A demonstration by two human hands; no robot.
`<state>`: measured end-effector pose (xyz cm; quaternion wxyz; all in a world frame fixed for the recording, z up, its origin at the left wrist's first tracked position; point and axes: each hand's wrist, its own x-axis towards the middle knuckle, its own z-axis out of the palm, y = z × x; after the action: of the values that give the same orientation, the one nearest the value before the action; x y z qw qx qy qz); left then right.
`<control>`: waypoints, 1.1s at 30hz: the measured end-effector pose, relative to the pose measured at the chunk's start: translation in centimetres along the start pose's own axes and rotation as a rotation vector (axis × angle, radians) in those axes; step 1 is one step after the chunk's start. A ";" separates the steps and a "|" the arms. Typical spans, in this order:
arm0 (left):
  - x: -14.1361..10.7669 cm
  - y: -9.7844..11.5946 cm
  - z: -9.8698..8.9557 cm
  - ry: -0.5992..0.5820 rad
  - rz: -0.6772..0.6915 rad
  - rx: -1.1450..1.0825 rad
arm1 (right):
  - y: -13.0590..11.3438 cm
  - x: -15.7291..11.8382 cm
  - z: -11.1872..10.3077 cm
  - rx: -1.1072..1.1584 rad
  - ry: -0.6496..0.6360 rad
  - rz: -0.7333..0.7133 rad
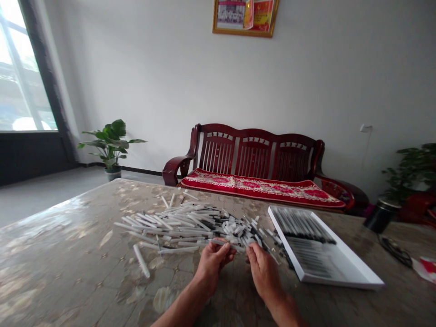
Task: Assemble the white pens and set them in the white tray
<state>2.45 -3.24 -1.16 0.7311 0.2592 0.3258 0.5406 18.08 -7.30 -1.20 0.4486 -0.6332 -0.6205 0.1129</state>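
Observation:
My left hand [218, 256] is closed around a slim pale pen barrel [220, 243], thumb on top. My right hand [260, 261] pinches at the barrel's right end, its fingertips pressed together; what exactly they hold is too small to make out. Just beyond both hands spreads a heap of whitish pen barrels [170, 225]. Small translucent pen caps [235, 229] and dark thin parts are piled at the heap's right side. One loose barrel [141, 261] lies apart to the left of my left hand.
A white open box [344, 245] with rows of black-tipped pens [306, 222] stands to the right on the patterned table [85, 263]. Farther right are a black canister [381, 215] and a dark cable [395, 252]. A wooden bench [255, 154] stands behind the table.

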 end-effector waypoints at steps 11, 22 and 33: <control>-0.1 0.0 0.3 -0.003 -0.010 0.008 | -0.3 0.1 -0.6 0.022 -0.048 -0.027; 0.1 -0.4 0.0 0.004 0.002 0.008 | -0.3 0.2 -0.6 0.021 -0.053 0.004; 0.1 -0.4 0.2 0.001 0.006 0.018 | -0.4 -0.2 0.4 0.091 0.041 0.016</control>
<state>2.82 -3.29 -1.35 0.7270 0.2665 0.3301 0.5399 17.54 -7.34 -1.23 0.4887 -0.6192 -0.6004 0.1314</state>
